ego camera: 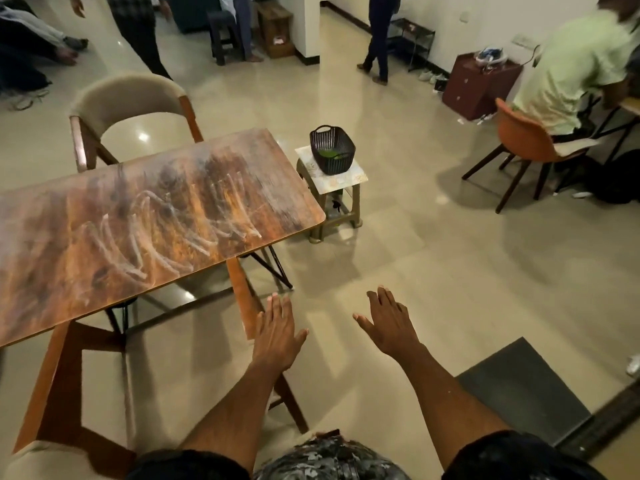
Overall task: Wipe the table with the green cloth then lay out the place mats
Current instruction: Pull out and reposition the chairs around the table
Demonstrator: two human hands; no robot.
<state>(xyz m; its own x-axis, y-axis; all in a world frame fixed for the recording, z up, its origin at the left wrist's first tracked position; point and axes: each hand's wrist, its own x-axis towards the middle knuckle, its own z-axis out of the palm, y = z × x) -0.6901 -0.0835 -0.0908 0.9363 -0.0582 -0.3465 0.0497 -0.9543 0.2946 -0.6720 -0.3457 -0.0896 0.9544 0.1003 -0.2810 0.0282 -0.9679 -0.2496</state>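
Note:
The brown table (149,223) fills the left of the view, its top streaked with pale smear marks. The green cloth (329,154) lies inside a dark basket (333,150) on a small stool (331,178) just past the table's right end. My left hand (278,332) hovers flat with fingers apart off the table's near right corner. My right hand (389,323) is held the same way a little to its right, above the floor. Neither hand holds anything. No place mats are in view.
A beige-backed chair (128,102) stands at the table's far side, and another chair's wooden frame (65,379) is under the near edge. A dark mat (519,386) lies on the floor at lower right. A seated person (571,71) on an orange chair (523,140) and standing people (379,36) are farther off.

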